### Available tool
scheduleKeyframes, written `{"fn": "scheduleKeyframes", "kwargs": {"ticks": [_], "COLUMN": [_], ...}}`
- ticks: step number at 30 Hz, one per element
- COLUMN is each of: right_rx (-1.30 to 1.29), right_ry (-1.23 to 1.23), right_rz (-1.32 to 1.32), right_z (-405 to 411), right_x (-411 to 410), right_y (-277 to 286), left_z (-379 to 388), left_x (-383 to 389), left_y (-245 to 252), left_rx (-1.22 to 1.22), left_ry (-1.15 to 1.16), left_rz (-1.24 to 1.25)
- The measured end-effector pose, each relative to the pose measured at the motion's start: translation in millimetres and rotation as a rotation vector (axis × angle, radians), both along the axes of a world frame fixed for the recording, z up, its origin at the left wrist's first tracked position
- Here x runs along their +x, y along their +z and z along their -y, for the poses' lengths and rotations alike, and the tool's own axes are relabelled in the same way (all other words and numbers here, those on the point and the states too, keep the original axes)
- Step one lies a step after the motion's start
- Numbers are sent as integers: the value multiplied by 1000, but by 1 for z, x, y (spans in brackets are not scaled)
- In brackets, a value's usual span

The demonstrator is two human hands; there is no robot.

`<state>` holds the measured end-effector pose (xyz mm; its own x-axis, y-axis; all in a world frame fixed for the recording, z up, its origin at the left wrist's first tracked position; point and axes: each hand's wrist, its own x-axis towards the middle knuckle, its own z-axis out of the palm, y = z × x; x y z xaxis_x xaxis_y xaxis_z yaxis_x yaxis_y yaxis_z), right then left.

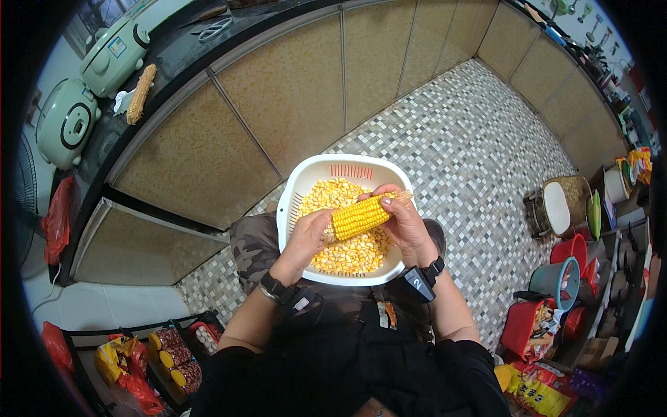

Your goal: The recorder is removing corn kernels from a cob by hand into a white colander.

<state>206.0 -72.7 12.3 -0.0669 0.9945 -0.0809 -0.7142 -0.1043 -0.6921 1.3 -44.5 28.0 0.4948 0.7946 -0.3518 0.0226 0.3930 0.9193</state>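
Note:
Between my two hands lies an ear of dried yellow corn (360, 216), tilted up to the right, above a white plastic basket (289, 208) on my lap. My left hand (307, 237) grips its lower left end, where bare cob shows. My right hand (409, 224) is closed around the upper right end, its thumb on the kernels. Loose corn kernels (346, 258) cover the basket's bottom; some are hidden behind the ear and hands. A stripped corn cob (141, 95) rests on the dark countertop at the upper left.
Two green rice cookers (70, 122) and scissors (214, 29) stand or lie on the countertop (172, 49). Jars (186, 376) fill a rack at lower left. At right are a stool (556, 207), a teal bucket (547, 281) and a red bin (521, 326).

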Motion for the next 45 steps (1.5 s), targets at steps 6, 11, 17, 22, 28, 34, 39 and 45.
{"fn": "scheduleKeyframes", "kwargs": {"ticks": [6,11,17,22,28,34,39,45], "right_rx": [27,46,31,40,33,19,-34,-45], "right_ry": [0,-5,-5,19,2,5,3,10], "right_rz": [3,-60,-72,-75,-62,-68,-73,1], "right_z": [1,1,2,2,2,1,2,-1], "right_x": [1,2,2,1,1,2,1,2], "right_y": [-2,-2,-2,-1,-2,-2,-1,-7], "left_z": [-2,-2,0,-2,-2,0,2,-1], "left_x": [-2,-4,-5,-4,-5,-7,-3,-8], "left_y": [-12,-14,-11,-11,-12,-13,-10,-15], "left_rx": [-85,-137,-162,-172,-205,-158,-115,-179], "left_ry": [89,69,38,-140,-80,-79,3,-64], "left_rz": [89,211,241,185,185,162,185,299]}}
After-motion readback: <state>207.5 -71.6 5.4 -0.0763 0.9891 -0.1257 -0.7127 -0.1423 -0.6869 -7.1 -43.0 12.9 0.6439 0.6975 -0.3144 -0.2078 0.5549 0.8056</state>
